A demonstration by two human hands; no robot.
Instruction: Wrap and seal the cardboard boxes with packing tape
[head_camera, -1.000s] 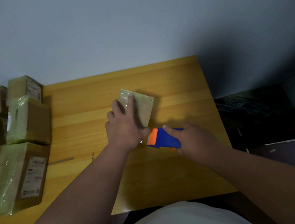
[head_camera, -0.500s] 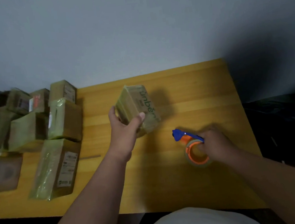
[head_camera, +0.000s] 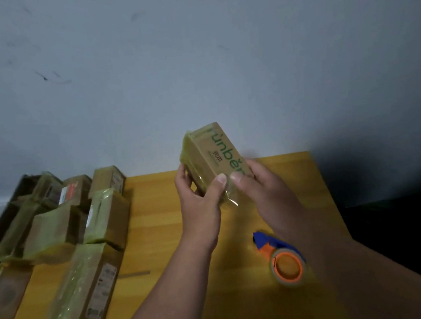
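While both hands grip it, box [head_camera: 214, 159] reads — "unbe".

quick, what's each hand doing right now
Left hand: grips the small taped box, held up off the table.
Right hand: grips the same box.

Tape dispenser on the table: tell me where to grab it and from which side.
Take the tape dispenser by its blue handle, reaching down from above with the right hand. It lies flat on the table, the handle pointing away from the orange roll, which looks too wide and round for a sure grip.
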